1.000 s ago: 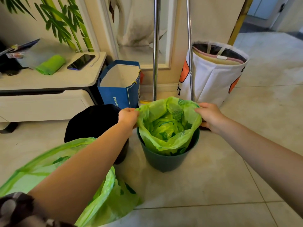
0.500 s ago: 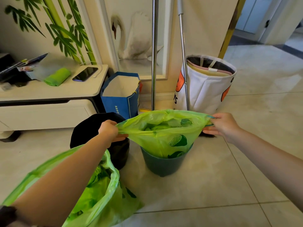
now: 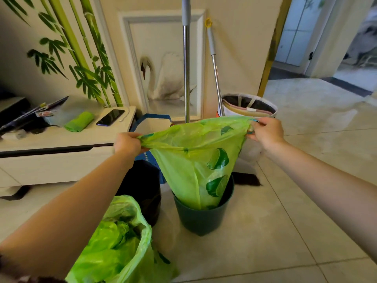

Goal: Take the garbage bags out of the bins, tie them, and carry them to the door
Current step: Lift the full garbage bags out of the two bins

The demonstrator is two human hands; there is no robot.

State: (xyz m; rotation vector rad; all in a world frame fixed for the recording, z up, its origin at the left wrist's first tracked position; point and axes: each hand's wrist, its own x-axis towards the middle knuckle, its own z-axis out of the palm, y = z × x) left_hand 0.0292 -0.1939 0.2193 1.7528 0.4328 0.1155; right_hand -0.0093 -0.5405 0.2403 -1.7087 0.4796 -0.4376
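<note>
I'm gripping the green garbage bag (image 3: 195, 160) rim with my left hand (image 3: 127, 144) and right hand (image 3: 266, 132), both closed on it, stretching it wide. Its bottom is sitting inside the dark green bin (image 3: 202, 219) on the floor (image 3: 285, 231). A second green bag (image 3: 114, 248) is lying near, beside the black bin (image 3: 142, 186).

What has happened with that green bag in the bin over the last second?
Both hands, left hand and right hand, kept their grip on the rim of the green bag and raised it, stretching its mouth wide; it now hangs mostly above the dark green bin, only its bottom inside. The bin, the black bin and the other bag on the floor stayed put.
</note>
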